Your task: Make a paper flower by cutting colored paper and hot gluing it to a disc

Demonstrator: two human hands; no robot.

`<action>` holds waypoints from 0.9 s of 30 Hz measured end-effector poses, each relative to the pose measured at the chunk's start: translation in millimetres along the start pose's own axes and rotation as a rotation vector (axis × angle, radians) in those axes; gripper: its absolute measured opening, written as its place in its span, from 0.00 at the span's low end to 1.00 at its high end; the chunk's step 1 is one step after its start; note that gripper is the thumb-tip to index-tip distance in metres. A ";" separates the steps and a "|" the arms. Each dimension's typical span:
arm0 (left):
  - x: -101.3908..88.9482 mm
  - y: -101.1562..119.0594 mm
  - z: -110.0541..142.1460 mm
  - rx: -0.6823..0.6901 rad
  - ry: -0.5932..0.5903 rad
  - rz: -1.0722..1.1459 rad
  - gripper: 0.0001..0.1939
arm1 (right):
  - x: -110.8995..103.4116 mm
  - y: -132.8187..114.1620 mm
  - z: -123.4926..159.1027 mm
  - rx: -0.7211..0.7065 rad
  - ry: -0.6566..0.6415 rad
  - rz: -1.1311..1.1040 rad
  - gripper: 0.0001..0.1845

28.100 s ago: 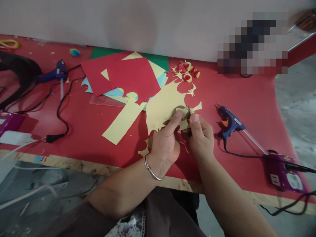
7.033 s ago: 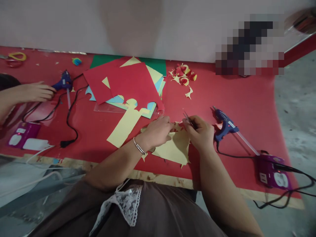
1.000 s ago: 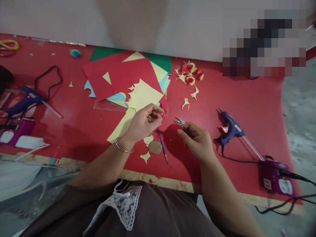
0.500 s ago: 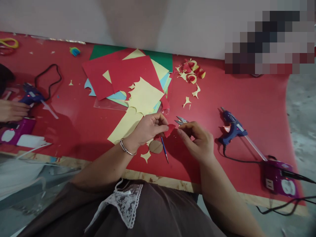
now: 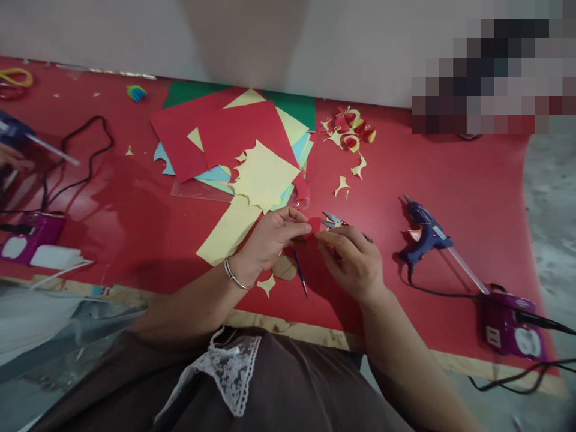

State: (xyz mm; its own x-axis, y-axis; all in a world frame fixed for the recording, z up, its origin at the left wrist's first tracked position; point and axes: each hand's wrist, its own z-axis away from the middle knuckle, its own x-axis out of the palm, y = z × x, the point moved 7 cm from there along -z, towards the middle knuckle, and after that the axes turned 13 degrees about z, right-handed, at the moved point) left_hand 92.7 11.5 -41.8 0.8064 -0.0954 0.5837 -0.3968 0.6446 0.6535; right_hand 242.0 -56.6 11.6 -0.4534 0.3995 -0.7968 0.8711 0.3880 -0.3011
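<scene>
Since the red paper (image 5: pixel 314 225) looks flimsy, I'd hold its edges: left hand (image 5: pixel 275 237) pinching, grip of right hand (image 5: pixel 353 259) unclear.

Craft workshop, judging by the fittings: red-covered worktop (image 5: pixel 382 174) with a rough wooden edge (image 5: pixel 292 329); glue gun (image 5: pixel 426 233) at right, another glue gun (image 5: pixel 13 129) at far left near a second person's hand (image 5: pixel 13 159); purple power box (image 5: pixel 506 321); layered coloured paper (image 5: pixel 243 135); pale-yellow offcuts (image 5: pixel 358 167); small scissors (image 5: pixel 333 220). Floor (image 5: pixel 551 240) grey, patchy.
</scene>
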 end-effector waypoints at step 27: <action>17.4 7.6 9.7 0.247 -0.232 -0.504 0.13 | 11.2 34.4 7.3 0.575 -0.134 -0.400 0.20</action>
State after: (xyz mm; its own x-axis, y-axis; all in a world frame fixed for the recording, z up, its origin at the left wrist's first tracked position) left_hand 99.5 7.3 -22.0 0.8160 -0.5239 0.2444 -0.1027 0.2846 0.9531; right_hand 268.2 -44.9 -11.6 -0.7644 0.1982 -0.6135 0.6208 -0.0305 -0.7834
